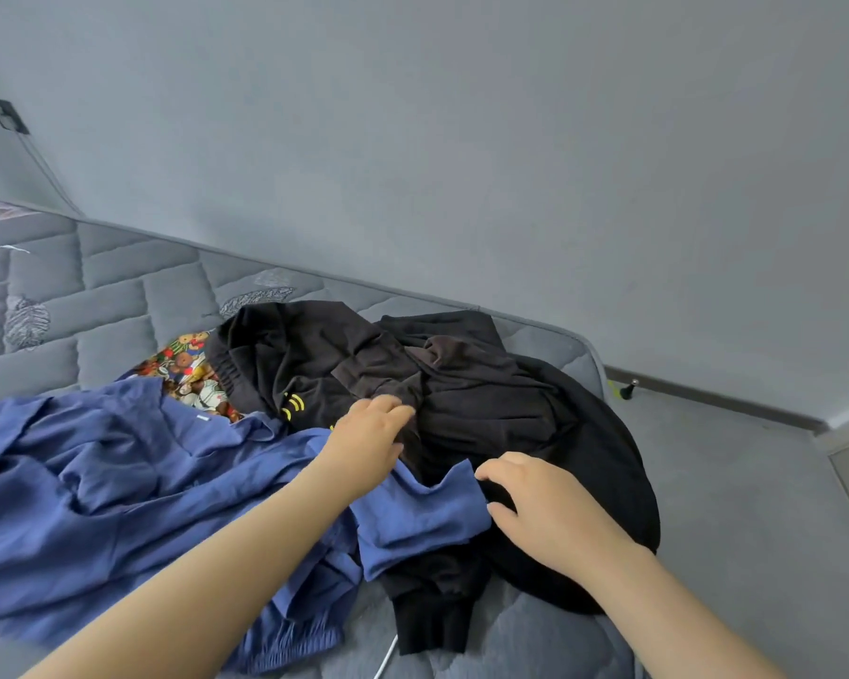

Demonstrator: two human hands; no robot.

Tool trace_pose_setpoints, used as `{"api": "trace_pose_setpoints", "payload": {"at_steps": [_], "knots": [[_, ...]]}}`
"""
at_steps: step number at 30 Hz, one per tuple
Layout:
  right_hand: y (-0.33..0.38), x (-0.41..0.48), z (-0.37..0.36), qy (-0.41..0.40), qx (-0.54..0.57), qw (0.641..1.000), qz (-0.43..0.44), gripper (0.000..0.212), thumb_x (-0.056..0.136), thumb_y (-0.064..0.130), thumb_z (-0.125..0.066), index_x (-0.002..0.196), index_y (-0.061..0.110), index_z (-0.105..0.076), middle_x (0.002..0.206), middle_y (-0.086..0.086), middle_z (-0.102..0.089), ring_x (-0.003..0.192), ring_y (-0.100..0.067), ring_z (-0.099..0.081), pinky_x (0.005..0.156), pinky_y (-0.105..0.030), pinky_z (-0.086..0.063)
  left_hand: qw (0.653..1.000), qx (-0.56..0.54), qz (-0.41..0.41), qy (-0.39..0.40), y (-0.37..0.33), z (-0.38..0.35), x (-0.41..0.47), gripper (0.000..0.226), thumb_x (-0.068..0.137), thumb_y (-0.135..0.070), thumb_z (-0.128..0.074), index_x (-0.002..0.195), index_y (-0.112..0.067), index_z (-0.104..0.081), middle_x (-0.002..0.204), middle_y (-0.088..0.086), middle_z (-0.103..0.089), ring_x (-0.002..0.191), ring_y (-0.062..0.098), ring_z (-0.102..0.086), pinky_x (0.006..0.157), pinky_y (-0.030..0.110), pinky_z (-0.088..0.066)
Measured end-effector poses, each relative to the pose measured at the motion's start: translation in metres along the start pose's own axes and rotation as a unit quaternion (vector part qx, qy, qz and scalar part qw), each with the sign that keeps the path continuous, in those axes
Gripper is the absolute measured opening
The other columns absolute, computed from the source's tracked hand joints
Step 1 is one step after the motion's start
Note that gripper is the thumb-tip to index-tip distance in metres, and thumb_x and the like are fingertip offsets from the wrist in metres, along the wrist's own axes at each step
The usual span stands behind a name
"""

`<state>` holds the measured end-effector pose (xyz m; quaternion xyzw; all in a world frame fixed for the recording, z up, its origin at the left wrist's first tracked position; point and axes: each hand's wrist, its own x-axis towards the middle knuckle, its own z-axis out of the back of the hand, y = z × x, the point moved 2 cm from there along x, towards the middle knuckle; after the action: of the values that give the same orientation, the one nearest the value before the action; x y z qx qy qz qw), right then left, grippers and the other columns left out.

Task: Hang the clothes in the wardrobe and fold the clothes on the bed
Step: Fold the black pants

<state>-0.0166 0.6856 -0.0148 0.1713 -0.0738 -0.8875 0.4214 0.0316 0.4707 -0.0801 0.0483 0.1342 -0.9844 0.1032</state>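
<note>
Blue sleeve off first: lift the loose sleeve [422,502] of the rumpled blue woven shirt [94,482] clear of the near edge of the crumpled black cotton garment heap [486,399]. Then draw one black piece free by a hem or seam, not by a bunched middle, and spread it flat on the grey quilted mattress [118,296] before folding.

Right hand [545,512] at the heap's near edge: fingers [501,467] bent and slightly apart, tips down where sleeve meets black cloth, no closed pinch visible. Left hand [368,443] on the heap's near-left side: fingers [388,408] close together, gently bent, tips on black fabric; pinching or merely resting, cannot tell.

At the heap's far-left corner, a bright cartoon-print cloth [187,365]. Behind the heap, plain grey wall [461,139].
</note>
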Motion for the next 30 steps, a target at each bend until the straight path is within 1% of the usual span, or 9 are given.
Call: {"api": "trace_pose_setpoints", "payload": {"at_steps": [3,5,8,10,12,18,22,27,30], "knots": [[0.004,0.001,0.001,0.009,0.006,1.000,0.009,0.040,0.096,0.023,-0.049,0.135,0.027,-0.049,0.130,0.010,-0.052,0.115,-0.010,-0.052,0.092,-0.023,-0.044,0.998,0.026,0.011,0.048,0.004,-0.005,0.016,0.074,0.091,-0.013,-0.057,0.152,-0.028,-0.019,0.159,-0.001,-0.013,0.144,0.031,-0.013,0.107,0.043,-0.038],[0.006,0.004,0.006,0.001,0.004,1.000,0.012,0.038,0.095,0.023,-0.049,0.133,0.027,-0.050,0.128,0.010,-0.053,0.113,-0.011,-0.053,0.092,-0.025,-0.045,0.994,0.055,0.014,0.093,0.010,-0.006,0.025,0.077,0.090,-0.015,-0.058,0.152,-0.030,-0.015,0.154,0.002,-0.022,0.139,0.033,-0.022,0.101,0.043,-0.043],[0.007,0.007,0.011,-0.022,0.012,1.000,0.012,0.034,0.094,0.022,-0.050,0.127,0.028,-0.053,0.122,0.010,-0.055,0.106,-0.010,-0.055,0.087,-0.024,-0.047,0.987,0.066,0.044,0.138,0.017,-0.008,0.031,0.054,0.091,-0.024,-0.059,0.141,-0.026,-0.039,0.126,0.006,-0.053,0.114,0.029,-0.050,0.087,0.038,-0.048],[0.006,0.005,0.010,-0.023,0.019,0.999,0.012,0.034,0.094,0.023,-0.051,0.127,0.029,-0.053,0.121,0.011,-0.055,0.105,-0.009,-0.056,0.086,-0.022,-0.046,0.984,0.079,0.053,0.150,0.016,-0.008,0.031,0.032,0.093,-0.024,-0.054,0.125,-0.020,-0.052,0.108,0.005,-0.060,0.100,0.026,-0.056,0.075,0.035,-0.046],[0.005,0.001,0.008,-0.021,0.020,0.999,0.014,0.035,0.094,0.024,-0.051,0.129,0.029,-0.052,0.123,0.012,-0.055,0.107,-0.007,-0.055,0.086,-0.019,-0.045,0.981,0.106,0.044,0.153,0.015,-0.005,0.027,0.026,0.095,-0.025,-0.051,0.119,-0.017,-0.057,0.108,0.004,-0.059,0.098,0.025,-0.057,0.071,0.032,-0.042],[0.002,-0.001,0.003,-0.049,0.041,0.998,0.000,0.034,0.094,0.026,-0.052,0.128,0.030,-0.053,0.121,0.013,-0.056,0.104,-0.005,-0.056,0.080,-0.015,-0.042,1.000,-0.012,-0.024,-0.002,0.011,0.021,-0.027,0.024,0.099,-0.032,-0.043,0.102,-0.011,-0.055,0.109,0.002,-0.043,0.100,0.025,-0.042,0.093,0.032,-0.036],[0.012,0.003,0.001,-0.057,0.085,0.995,-0.012,0.039,0.093,0.030,-0.054,0.132,0.028,-0.050,0.123,0.013,-0.056,0.109,-0.006,-0.054,0.090,-0.023,-0.047,0.990,-0.121,-0.041,-0.060,-0.001,0.041,-0.072,0.022,0.099,-0.030,-0.046,0.090,-0.011,-0.049,0.083,0.003,-0.054,0.085,0.021,-0.047,0.080,0.033,-0.038],[0.026,0.002,0.000,-0.031,0.158,0.987,0.022,0.053,0.086,0.035,-0.065,0.136,0.030,-0.048,0.125,0.015,-0.053,0.115,-0.001,-0.049,0.092,-0.019,-0.042,0.979,-0.179,-0.063,-0.075,-0.019,0.064,-0.102,0.012,0.096,-0.027,-0.052,0.089,-0.018,-0.050,0.085,-0.004,-0.054,0.086,0.014,-0.050,0.078,0.029,-0.041],[0.038,-0.004,0.003,-0.020,0.203,0.977,0.068,0.029,0.083,0.031,-0.067,0.111,0.034,-0.063,0.105,0.017,-0.061,0.099,0.003,-0.055,0.081,-0.018,-0.045,0.971,-0.208,-0.072,-0.095,-0.036,0.068,-0.111,0.012,0.096,-0.027,-0.053,0.090,-0.016,-0.052,0.082,-0.005,-0.055,0.080,0.012,-0.051,0.073,0.029,-0.041]]}}
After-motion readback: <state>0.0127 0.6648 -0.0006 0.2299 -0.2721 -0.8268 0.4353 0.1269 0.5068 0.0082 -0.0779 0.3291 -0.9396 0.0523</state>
